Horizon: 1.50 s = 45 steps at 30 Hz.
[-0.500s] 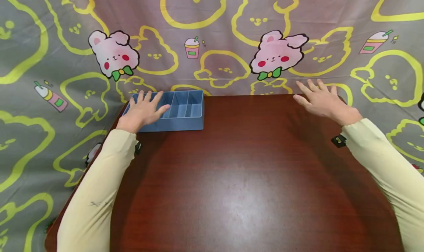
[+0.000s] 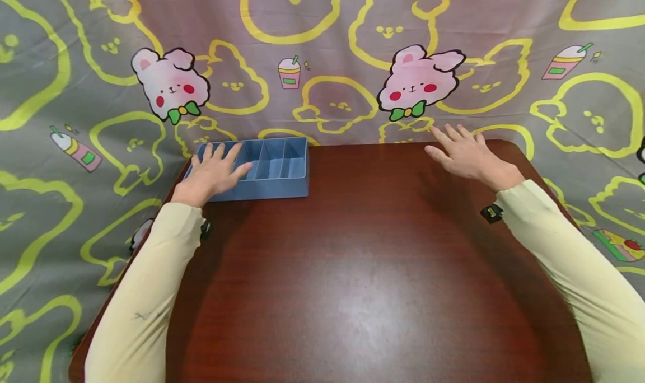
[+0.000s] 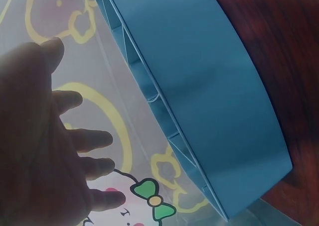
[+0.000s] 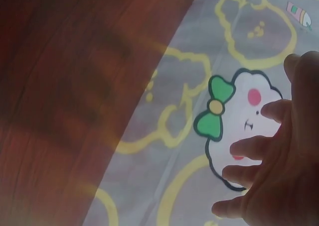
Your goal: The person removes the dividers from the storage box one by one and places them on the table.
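A blue divided box point(image 2: 262, 189) stands at the back left of the table, its visible compartments holding nothing. My left hand point(image 2: 210, 174) is held over the box's left part with fingers spread, hiding some compartments. In the left wrist view the hand point(image 3: 45, 141) is apart from the long wall of the box point(image 3: 209, 101). Over the back right of the table, my right hand point(image 2: 470, 154) hovers with spread fingers and casts a shadow. The right wrist view shows that hand point(image 4: 271, 161) holding nothing, against the printed curtain.
The dark red-brown table point(image 2: 342, 248) reflects a bright light patch near its middle. A grey curtain point(image 2: 332, 52) with yellow outlines and pink rabbit faces hangs behind and beside it. Each wrist carries a small black device point(image 2: 491, 213).
My right hand and forearm have moved left over the table. The left hand has shifted slightly left and down in view. The box stays in place.
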Available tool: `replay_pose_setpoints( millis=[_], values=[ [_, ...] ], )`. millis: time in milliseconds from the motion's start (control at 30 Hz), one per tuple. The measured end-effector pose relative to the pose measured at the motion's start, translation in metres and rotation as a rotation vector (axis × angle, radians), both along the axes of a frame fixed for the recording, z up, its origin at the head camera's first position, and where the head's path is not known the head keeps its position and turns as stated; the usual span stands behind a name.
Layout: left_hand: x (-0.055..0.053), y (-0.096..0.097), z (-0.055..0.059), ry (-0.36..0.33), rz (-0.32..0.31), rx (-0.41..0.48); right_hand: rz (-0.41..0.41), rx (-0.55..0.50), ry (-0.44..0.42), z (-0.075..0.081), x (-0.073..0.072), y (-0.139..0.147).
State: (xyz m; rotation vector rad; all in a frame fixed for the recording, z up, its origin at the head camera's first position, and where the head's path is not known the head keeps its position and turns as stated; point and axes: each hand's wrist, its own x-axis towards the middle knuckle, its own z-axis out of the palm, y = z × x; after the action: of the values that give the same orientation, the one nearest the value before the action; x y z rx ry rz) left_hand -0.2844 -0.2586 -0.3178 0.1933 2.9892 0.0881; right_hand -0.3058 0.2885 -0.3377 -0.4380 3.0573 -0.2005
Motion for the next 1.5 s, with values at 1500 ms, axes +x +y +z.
replay_pose_setpoints(
  millis=[1500],
  values=[
    [0.017,-0.046,-0.028,0.206,0.122,0.351,0.233,-0.224,0.071,-0.029,0.004,-0.114]
  ],
)
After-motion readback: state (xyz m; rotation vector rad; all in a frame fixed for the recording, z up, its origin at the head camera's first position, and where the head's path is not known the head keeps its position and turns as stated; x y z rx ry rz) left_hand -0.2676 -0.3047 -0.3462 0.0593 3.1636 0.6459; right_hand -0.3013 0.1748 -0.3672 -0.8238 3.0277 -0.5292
